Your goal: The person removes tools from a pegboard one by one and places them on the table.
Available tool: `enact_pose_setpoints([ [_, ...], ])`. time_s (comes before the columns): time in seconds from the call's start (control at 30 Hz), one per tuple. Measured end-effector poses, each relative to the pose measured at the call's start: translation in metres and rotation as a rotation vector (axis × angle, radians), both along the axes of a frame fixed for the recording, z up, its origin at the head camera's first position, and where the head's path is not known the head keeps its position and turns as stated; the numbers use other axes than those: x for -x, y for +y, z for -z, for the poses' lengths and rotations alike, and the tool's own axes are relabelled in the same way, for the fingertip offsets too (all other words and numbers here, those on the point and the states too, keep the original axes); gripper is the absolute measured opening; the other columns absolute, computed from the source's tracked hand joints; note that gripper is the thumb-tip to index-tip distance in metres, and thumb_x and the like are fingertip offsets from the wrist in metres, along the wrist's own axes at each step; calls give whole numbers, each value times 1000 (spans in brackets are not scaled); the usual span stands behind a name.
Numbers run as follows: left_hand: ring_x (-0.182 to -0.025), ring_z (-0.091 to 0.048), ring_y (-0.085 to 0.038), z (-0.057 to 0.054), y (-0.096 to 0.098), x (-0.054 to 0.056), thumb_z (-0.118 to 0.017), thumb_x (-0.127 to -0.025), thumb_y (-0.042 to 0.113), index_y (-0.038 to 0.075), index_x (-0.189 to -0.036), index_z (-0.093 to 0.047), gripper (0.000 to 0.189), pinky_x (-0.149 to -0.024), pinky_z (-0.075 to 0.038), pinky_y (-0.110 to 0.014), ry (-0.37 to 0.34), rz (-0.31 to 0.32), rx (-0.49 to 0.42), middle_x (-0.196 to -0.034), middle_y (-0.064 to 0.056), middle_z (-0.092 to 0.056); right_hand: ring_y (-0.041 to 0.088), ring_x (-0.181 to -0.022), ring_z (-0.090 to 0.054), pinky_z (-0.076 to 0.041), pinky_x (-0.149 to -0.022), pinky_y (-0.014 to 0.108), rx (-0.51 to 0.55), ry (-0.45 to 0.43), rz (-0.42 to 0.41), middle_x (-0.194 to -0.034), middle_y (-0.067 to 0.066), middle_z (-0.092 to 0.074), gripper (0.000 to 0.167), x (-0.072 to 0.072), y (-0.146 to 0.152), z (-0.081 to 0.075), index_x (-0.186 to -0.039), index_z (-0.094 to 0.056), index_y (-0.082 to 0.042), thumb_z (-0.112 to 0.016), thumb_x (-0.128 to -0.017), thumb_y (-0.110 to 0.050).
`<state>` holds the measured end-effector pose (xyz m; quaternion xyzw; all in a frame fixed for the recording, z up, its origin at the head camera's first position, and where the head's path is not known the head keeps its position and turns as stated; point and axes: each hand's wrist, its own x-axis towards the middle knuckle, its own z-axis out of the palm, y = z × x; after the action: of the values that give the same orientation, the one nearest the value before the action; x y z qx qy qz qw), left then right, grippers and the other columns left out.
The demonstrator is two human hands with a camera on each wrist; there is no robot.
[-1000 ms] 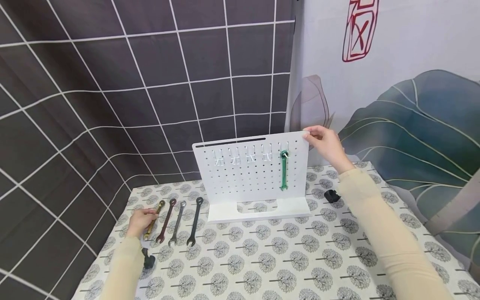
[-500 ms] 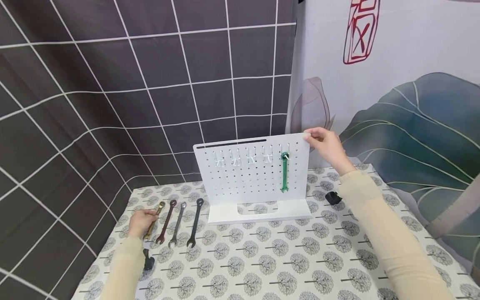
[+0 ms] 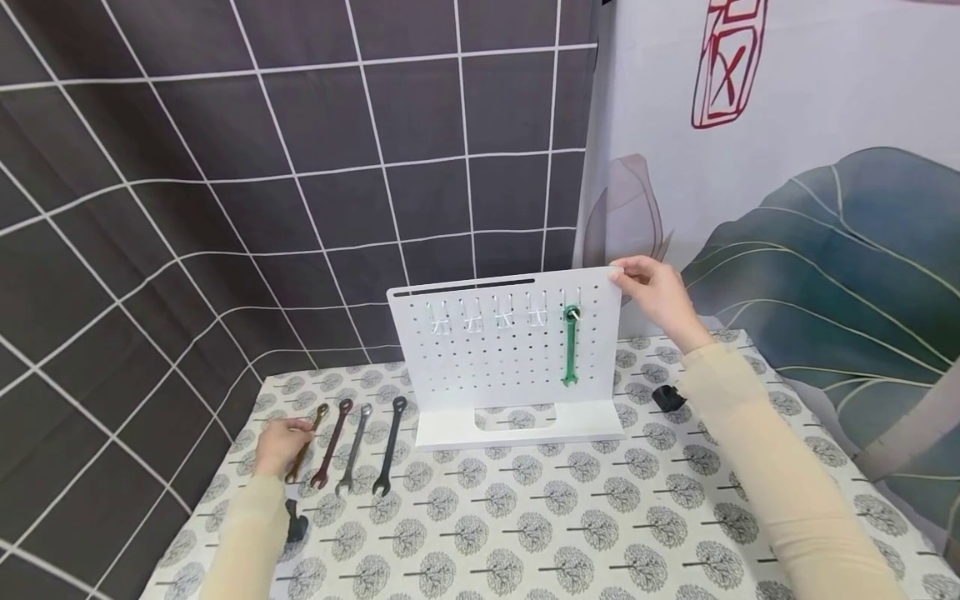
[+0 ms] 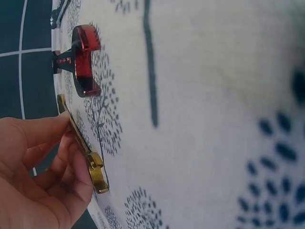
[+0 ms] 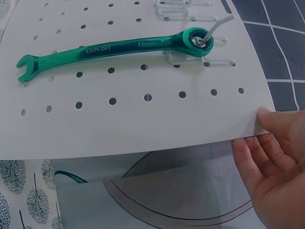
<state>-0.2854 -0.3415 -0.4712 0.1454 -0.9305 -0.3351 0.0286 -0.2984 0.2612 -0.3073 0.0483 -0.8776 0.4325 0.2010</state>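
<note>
At the left of the head view, my left hand (image 3: 281, 446) pinches a gold combination wrench (image 3: 303, 446) between thumb and fingers. In the left wrist view the wrench (image 4: 96, 171) looks tilted on its edge, close to the cloth. Three more wrenches lie beside it: dark red (image 3: 332, 442), silver (image 3: 354, 450) and black (image 3: 389, 446). My right hand (image 3: 654, 296) grips the upper right corner of a white pegboard (image 3: 495, 358). From the board's rightmost hook hangs a green wrench (image 3: 571, 346) by its ring end; "12mm" shows on it in the right wrist view.
Several white wire hooks (image 3: 504, 317) line the pegboard's upper part, left of the green wrench. A black object (image 3: 667, 398) lies right of the board, and another black object (image 3: 297, 523) is by my left wrist. Dark gridded cloth (image 3: 360, 208) hangs behind the tree-print tablecloth (image 3: 465, 517).
The gold wrench looks darker and narrower than before, turned slightly in my left hand. My right hand stays on the board's corner. The head view has shifted a little.
</note>
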Motion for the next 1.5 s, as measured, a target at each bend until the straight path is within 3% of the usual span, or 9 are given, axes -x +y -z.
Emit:
enact_pose_setpoints([
  [0.2, -80, -60, -29, -4, 3, -1, -62, -93, 11, -9, -110, -67, 27, -61, -48, -32, -5, 9, 3, -112, -31, -64, 28, -102, -65, -50, -84, 28, -7, -11, -1, -125, 21, -67, 43, -1, 1, 0, -131, -62, -1, -61, -102, -33],
  [0.37, -89, -64, -37, -13, 11, -2, -58, -97, 16, -9, -119, -64, 34, -72, -54, -45, 67, 51, 30, -110, -29, -66, 30, -104, -65, -50, -85, 28, -7, 3, -1, -124, 21, -67, 42, -2, 2, 2, -130, -62, 0, -61, -102, -32],
  [0.57, -97, -65, -41, -32, 28, -3, -58, -99, 16, -7, -120, -65, 32, -82, -53, -52, 188, 119, 13, -111, -28, -68, 24, -99, -65, -50, -84, 28, -9, 4, 18, -123, 21, -68, 41, -3, 4, 3, -130, -62, -1, -62, -102, -31],
  [0.77, -100, -65, -40, -53, 51, -6, -60, -100, 16, -4, -121, -66, 30, -81, -55, -46, 241, 194, -33, -113, -27, -67, 24, -101, -65, -49, -85, 28, -6, 8, 18, -123, 20, -68, 41, -2, 4, 2, -130, -63, -2, -61, -102, -32],
  [1.0, -95, -69, -37, -70, 82, -3, -61, -100, 15, -2, -122, -67, 28, -78, -58, -39, 260, 313, -104, -115, -23, -68, 31, -107, -63, -49, -87, 29, 4, 7, -5, -125, 21, -66, 43, -2, 4, 1, -131, -61, -1, -60, -103, -32],
  [1.2, -102, -68, -37, -80, 108, -4, -61, -101, 17, -3, -125, -64, 31, -88, -59, -42, 259, 425, -207, -118, -23, -67, 32, -109, -63, -49, -88, 31, 10, -8, -5, -127, 21, -65, 44, -1, 3, 1, -132, -61, -1, -60, -102, -34],
  [1.5, -101, -69, -30, -83, 145, -3, -63, -100, 17, -2, -124, -65, 31, -89, -59, -39, 210, 523, -318, -119, -19, -69, 32, -109, -62, -49, -89, 31, 5, 1, -6, -127, 21, -65, 44, 1, 0, 3, -131, -61, 0, -60, -103, -33],
])
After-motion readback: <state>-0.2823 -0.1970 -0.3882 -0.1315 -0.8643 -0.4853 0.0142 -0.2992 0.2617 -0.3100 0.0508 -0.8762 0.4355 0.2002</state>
